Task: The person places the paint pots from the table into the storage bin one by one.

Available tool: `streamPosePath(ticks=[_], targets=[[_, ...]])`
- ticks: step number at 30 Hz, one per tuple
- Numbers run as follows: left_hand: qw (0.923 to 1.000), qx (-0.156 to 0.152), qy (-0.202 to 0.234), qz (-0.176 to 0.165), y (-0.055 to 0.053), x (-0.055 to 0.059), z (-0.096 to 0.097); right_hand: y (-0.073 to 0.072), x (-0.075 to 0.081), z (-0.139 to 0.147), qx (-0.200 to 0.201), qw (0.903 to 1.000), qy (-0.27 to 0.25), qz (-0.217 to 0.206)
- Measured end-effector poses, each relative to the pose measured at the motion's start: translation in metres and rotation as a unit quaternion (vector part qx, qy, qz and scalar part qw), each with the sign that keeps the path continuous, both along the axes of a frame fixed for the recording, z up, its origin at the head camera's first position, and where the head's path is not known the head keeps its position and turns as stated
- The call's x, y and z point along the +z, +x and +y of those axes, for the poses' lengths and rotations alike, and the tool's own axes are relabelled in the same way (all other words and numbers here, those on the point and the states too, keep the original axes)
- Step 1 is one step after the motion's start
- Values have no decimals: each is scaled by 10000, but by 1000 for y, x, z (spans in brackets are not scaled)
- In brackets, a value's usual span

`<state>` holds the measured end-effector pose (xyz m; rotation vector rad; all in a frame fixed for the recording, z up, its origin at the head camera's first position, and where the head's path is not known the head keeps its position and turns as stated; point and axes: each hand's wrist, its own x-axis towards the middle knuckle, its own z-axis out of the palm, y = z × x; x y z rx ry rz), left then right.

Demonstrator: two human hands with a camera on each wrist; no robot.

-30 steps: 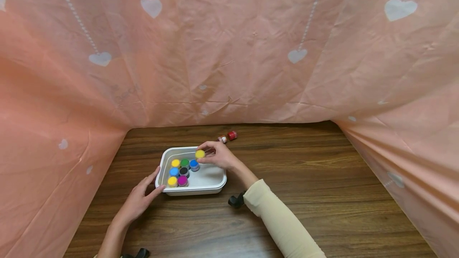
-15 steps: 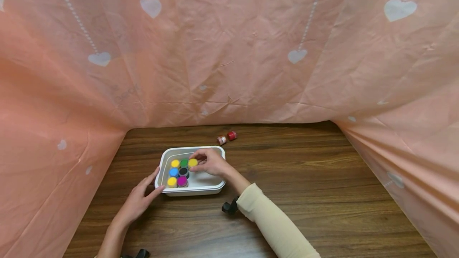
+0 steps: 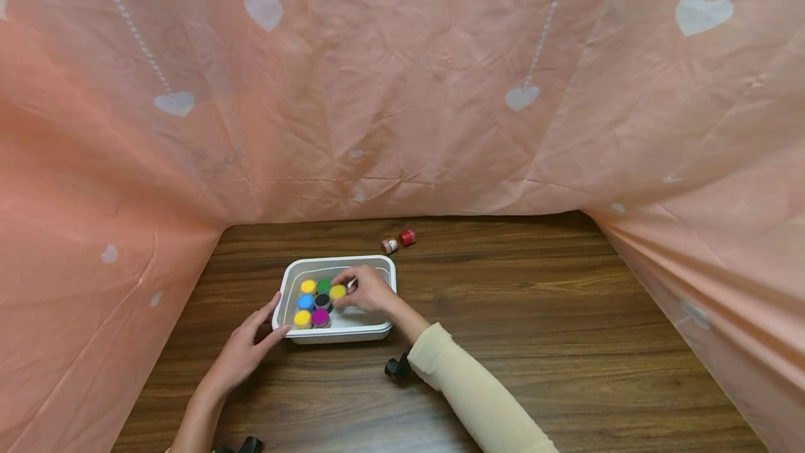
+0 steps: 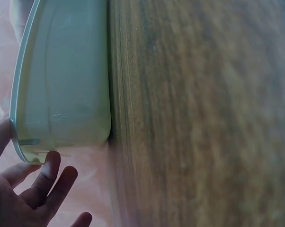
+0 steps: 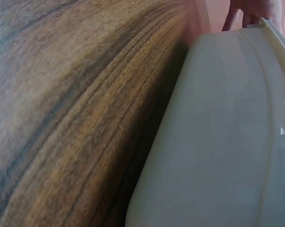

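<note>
In the head view a white plastic tub (image 3: 339,334) stands on the table, with several small paint jars inside. My left hand (image 3: 242,348) holds the tub's near-left corner; the left wrist view shows the thumb at the rim (image 4: 13,101) and fingers beneath it. Inside the tub, my right hand (image 3: 367,290) pinches a yellow-topped jar (image 3: 337,292) between thumb and fingers. Left of it sit a green jar (image 3: 323,286), a black jar (image 3: 322,301), a purple jar (image 3: 320,317), a light blue jar (image 3: 305,302) and two yellow jars (image 3: 307,286).
On the wooden table (image 3: 534,327), beyond the tub's far-right corner, lie a red jar (image 3: 407,237) and a brownish-orange jar with a white label (image 3: 389,245). A pink curtain with hearts (image 3: 402,124) encloses the back and sides.
My right hand has carried the yellow-topped jar left and down into the tub, beside the black jar. A darker blue jar seen earlier there is now hidden. The left hand stays put.
</note>
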<state>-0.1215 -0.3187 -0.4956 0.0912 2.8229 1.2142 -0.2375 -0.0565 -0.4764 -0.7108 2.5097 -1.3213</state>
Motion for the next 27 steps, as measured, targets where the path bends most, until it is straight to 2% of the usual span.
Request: streamPosePath(ticks=[6, 14, 20, 27], targets=[[10000, -19, 78, 54, 2, 1, 2, -1, -1, -1, 22, 9993, 316, 183], [9999, -66, 82, 101, 1, 1, 2, 2, -1, -1, -76, 9984, 519, 222], [9999, -58, 76, 116, 1, 0, 1, 2, -3, -3, -138, 9953, 801, 528], [10000, -56, 40, 62, 1, -1, -1, 4, -4, -6, -200, 9950, 864, 452]])
